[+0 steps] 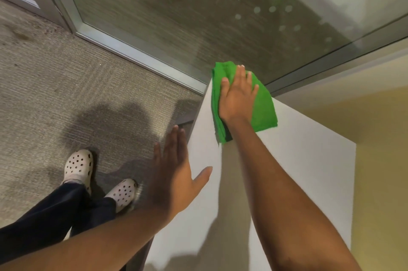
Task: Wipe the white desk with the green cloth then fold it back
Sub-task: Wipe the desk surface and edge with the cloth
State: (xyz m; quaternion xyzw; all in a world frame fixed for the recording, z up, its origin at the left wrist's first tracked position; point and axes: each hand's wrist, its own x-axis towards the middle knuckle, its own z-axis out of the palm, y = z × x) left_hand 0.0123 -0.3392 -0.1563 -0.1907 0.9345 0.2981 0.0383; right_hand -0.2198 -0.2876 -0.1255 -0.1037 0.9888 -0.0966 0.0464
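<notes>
Nearest the camera, two bare forearms reach forward over the white desk [287, 160]. The left hand [174, 173] hovers at the desk's left edge, fingers straight and spread, thumb out to the right; it grasps nothing, and whether it touches the surface cannot be told. Below it on the left, the person's dark trouser legs end in pale perforated clogs [79, 165] standing on grey carpet [66, 83].

Farther out, the right hand [237, 96] lies flat, palm down, fingers extended and slightly fanned, pressing on the green cloth [263, 111]. The hand is released rather than clenched; it pins the cloth without closing around it. The cloth sits at the far left corner of the desk, loosely folded, its left side hanging slightly over the edge and its far end reaching past the fingertips. It lies well apart from the left hand.

Beyond the desk stands a glass wall [176, 16] in a metal frame, with a yellowish wall [379, 138] on the right.
</notes>
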